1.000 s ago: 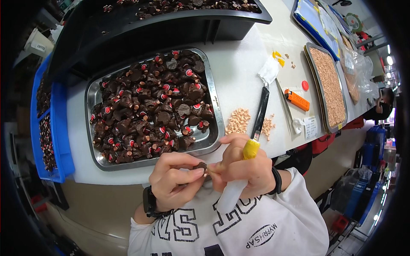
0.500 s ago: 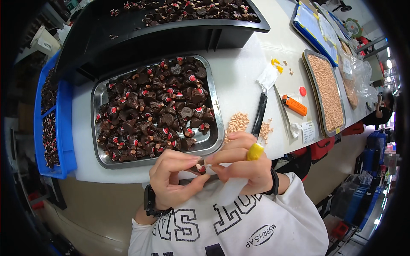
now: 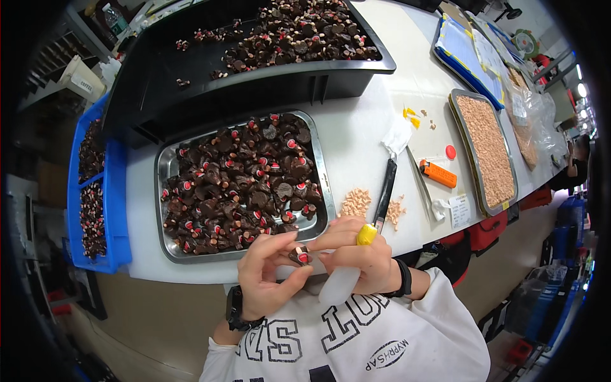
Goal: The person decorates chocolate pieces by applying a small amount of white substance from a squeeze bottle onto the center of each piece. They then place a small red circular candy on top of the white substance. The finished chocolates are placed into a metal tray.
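My left hand [image 3: 266,275] pinches a small dark brown figurine piece [image 3: 299,255] with red and beige parts between thumb and fingers. Just right of it, my right hand [image 3: 364,262] is closed around a translucent white squeeze bottle [image 3: 339,286], whose rounded end points down toward my shirt. Its tip is hidden by my fingers. A yellow wrap [image 3: 366,234] covers one right fingertip. Beyond my hands, a metal tray [image 3: 328,184] holds many similar dark pieces. Small beige bits [image 3: 355,202] lie in a pile past my right hand, beside a black-handled tool [image 3: 386,194].
A black bin [image 3: 242,95] of finished-looking pieces stands behind the tray, and a blue divided bin [image 3: 119,210] at the left. To the right lie an orange cutter [image 3: 439,173], a red cap [image 3: 450,151], a paper label [image 3: 459,211] and a tray of beige bits [image 3: 487,153].
The view has shifted, so the table things sit lower in the picture. The right fingers have drawn slightly away from the figurine piece, and its red part shows more plainly. Both hands keep their hold.
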Motion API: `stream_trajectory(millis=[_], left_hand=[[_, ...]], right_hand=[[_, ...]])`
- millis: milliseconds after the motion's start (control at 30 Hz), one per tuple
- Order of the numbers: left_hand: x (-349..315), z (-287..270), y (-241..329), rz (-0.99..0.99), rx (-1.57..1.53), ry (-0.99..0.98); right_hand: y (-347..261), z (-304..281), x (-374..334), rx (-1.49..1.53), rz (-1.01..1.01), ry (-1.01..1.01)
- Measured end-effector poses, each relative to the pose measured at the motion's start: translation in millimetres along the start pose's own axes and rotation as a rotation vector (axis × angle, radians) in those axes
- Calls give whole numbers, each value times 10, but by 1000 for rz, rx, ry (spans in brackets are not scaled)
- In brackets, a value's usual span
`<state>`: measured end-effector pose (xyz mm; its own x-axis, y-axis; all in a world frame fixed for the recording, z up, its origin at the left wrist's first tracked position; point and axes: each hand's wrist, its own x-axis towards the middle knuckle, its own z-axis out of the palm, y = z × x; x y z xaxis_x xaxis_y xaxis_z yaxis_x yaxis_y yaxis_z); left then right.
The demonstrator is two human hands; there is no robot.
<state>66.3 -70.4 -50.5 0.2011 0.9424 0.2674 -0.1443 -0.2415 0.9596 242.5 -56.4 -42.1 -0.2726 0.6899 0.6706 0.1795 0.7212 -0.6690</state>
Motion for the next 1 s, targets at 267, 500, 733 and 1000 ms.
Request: stream_trajectory(millis=[267,500,733,1000], left_hand=[[5,-89,66,15,24,-112],[-135,-527,430,51,217,-71],[-329,-1677,967,86,978,784],[-46,-1924,1128,-53,1389,687]], right_hand=[[-21,-93,-35,30,89,-9],[-23,13,3,-39,15,64],[-3,23,-24,-4,-14,53],[-22,40,-19,16,64,53]])
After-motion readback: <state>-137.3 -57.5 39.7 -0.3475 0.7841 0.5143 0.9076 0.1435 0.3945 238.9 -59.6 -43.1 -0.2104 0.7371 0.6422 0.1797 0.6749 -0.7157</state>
